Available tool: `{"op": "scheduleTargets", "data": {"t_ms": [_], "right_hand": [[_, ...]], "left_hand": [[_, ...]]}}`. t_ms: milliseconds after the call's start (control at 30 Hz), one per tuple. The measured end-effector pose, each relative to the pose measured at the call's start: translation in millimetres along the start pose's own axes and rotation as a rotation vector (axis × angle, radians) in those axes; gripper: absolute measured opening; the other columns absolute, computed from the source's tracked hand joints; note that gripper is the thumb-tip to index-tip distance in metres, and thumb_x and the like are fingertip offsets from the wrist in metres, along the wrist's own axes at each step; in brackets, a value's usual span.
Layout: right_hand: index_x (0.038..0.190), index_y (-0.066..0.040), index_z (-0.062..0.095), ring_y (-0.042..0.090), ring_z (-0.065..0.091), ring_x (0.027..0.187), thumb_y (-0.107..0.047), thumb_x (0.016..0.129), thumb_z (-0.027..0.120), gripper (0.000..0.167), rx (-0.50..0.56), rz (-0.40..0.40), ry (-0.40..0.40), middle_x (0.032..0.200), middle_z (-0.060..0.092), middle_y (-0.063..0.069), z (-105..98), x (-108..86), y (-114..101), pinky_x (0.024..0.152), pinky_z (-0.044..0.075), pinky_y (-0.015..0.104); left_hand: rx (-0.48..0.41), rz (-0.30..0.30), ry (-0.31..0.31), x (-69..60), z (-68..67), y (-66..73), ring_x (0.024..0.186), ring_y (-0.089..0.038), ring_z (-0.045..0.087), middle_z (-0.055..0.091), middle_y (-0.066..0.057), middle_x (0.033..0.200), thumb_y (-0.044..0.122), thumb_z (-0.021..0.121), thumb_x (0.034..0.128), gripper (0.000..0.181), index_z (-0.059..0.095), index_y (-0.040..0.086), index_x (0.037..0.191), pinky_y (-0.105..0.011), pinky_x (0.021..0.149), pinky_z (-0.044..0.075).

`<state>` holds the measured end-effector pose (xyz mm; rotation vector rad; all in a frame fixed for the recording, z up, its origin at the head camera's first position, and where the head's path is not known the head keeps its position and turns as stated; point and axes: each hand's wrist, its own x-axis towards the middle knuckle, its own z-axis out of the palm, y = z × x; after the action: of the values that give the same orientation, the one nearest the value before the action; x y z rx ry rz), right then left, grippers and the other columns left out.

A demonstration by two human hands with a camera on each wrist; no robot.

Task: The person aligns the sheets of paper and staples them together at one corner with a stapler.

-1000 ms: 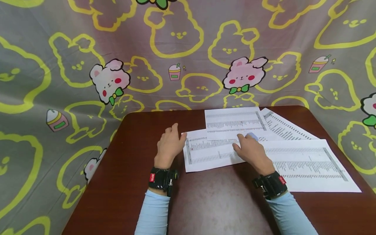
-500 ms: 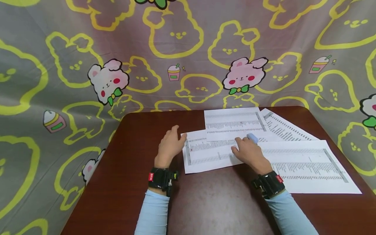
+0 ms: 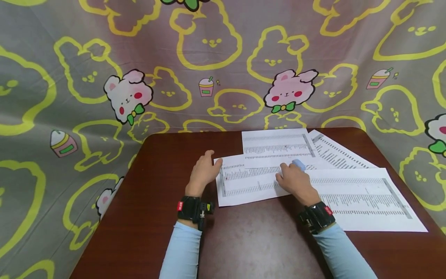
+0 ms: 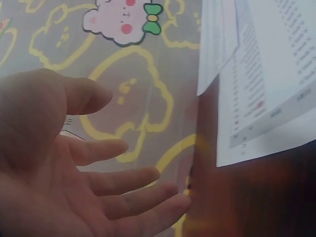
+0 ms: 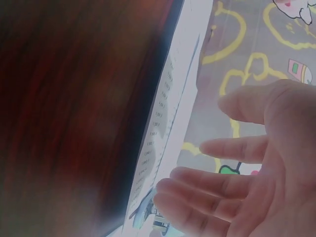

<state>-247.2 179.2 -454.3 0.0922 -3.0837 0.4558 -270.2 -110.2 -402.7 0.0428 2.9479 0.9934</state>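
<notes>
My left hand [image 3: 203, 172] hovers by the left edge of a printed paper sheet [image 3: 240, 190], its palm and spread fingers bare in the left wrist view. Above the same sheet is my right hand [image 3: 295, 179], relaxed and slightly bent, with nothing gripped in the right wrist view. Just beyond its knuckles lies a small light-blue object [image 3: 299, 164], partly hidden by the hand. In the right wrist view that light-blue object [image 5: 142, 213] shows metal parts and looks like a small stapler. Whether the fingers touch it, I cannot tell.
Another printed sheet [image 3: 271, 139] overlaps the first at the back. A slanted sheet [image 3: 345, 155] lies behind a larger sheet [image 3: 369, 221] on the right. All rest on a dark brown table [image 3: 156, 174], with a patterned curtain [image 3: 230, 50] behind it.
My right hand has drawn slightly down and left, so more of the light-blue object shows. My left hand has shifted only a little. The sheets lie almost the same.
</notes>
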Motion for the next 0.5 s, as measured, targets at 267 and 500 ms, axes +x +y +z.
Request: {"op": "scheduleTargets", "data": {"t_ms": [267,500], "right_hand": [[0.111,-0.001,0.058,0.028,0.054,0.075,-0.031,0.096,0.051,0.035,-0.018,0.038,-0.048,0.093,0.058,0.018,-1.9,5.1,0.9,0.058,0.044,0.045],[0.104,-0.001,0.059,0.028,0.055,0.072,-0.029,0.094,0.049,0.031,-0.003,0.058,-0.049,0.087,0.061,0.017,-4.2,6.5,9.6,0.056,0.043,0.046]], "left_hand": [[-0.010,-0.028,-0.010,10.5,8.6,-10.5,0.120,-0.038,0.057,0.052,-0.021,0.140,0.040,0.049,0.0991,0.059,0.038,0.006,0.146,-0.053,0.097,0.047],[-0.038,-0.063,-0.045,17.1,12.6,-13.5,0.124,-0.037,0.055,0.053,-0.019,0.140,0.041,0.049,0.0989,0.057,0.041,0.007,0.144,-0.053,0.101,0.045]]}}
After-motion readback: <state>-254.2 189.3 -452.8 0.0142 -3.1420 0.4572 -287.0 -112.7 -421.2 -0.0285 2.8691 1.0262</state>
